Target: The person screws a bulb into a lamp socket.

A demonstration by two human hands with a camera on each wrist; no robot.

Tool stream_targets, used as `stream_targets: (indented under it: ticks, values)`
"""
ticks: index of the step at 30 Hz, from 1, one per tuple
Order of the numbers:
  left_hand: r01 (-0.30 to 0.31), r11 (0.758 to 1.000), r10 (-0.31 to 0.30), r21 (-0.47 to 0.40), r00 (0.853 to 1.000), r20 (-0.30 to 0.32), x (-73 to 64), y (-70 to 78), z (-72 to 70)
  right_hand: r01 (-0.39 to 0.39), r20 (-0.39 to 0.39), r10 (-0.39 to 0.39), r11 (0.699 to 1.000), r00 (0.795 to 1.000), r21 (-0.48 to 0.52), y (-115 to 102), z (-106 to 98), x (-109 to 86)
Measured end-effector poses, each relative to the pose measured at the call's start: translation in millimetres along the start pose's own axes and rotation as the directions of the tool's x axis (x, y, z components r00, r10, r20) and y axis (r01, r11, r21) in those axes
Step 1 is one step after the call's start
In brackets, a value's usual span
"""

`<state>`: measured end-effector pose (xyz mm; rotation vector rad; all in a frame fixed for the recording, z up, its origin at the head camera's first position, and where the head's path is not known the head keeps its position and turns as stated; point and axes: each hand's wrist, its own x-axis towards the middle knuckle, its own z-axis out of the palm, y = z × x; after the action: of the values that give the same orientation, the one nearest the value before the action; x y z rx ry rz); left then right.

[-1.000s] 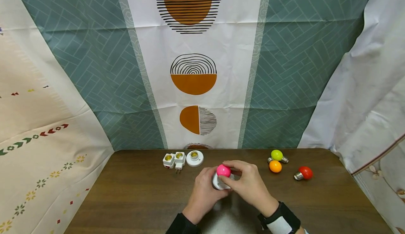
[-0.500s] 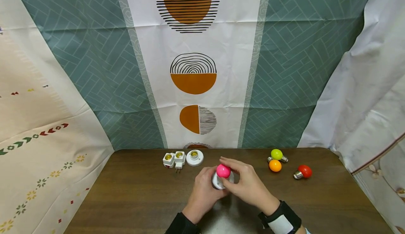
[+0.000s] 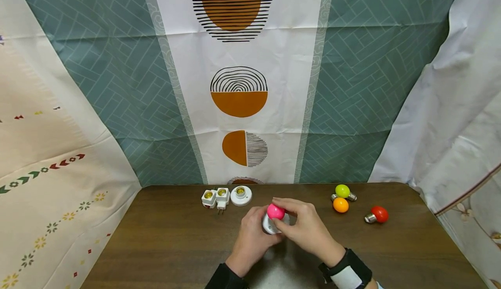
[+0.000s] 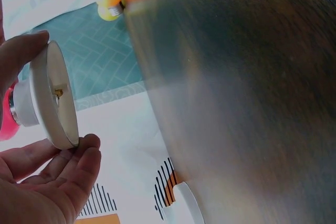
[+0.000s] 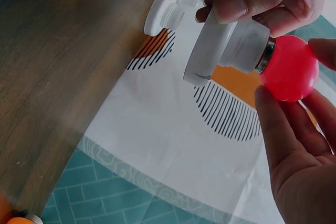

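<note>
A pink light bulb (image 3: 275,212) sits with its metal base mostly inside a white round lamp socket (image 5: 205,51); a narrow metal band (image 5: 266,54) shows between them. My left hand (image 3: 252,237) grips the socket by its wide flange, thumb on one side and fingers on the other. The left wrist view looks into the hollow underside, where a brass-coloured contact (image 4: 59,93) shows. My right hand (image 3: 311,228) holds the bulb's globe between thumb and fingertips. Both things are held above the table, in front of me.
Two square white sockets (image 3: 222,197) and another round white socket (image 3: 241,195) stand along the back of the brown table (image 3: 176,245). To the right lie a green bulb (image 3: 342,191), an orange bulb (image 3: 340,205) and a red bulb (image 3: 379,214). A patterned cloth (image 3: 274,106) hangs behind.
My right fingers have loosened from the pink bulb, spread slightly, then come back around it. The left hand and the socket have stayed almost still.
</note>
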<state>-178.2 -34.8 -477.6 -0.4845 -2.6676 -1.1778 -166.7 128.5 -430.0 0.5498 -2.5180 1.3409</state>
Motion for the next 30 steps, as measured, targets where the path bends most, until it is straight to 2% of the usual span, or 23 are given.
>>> stream_targets:
  ticks: [5, 13, 20, 30]
  values:
    - [0.003, 1.000, -0.003, -0.008, 1.000, 0.006, -0.3, -0.3, 0.7, 0.009, -0.024, -0.009, 1.000, 1.000, 0.004, 0.2, 0.0, -0.1]
    - [-0.049, 0.998, 0.050, -0.039, 0.999, 0.011, -2.6, -3.2, -3.5, 0.039, -0.042, -0.039, 0.999, 0.998, 0.001, 4.2, -2.2, 0.2]
    - [-0.044, 0.997, 0.047, -0.062, 0.998, 0.044, -1.6, -4.4, -6.1, 0.040, -0.032, -0.039, 0.999, 0.999, 0.010, 4.2, -3.5, 0.8]
    - [-0.039, 0.993, 0.045, -0.108, 0.998, 0.050, -0.7, -6.1, -3.7, 0.036, -0.047, -0.036, 0.999, 0.998, 0.013, 1.7, -4.3, 0.8]
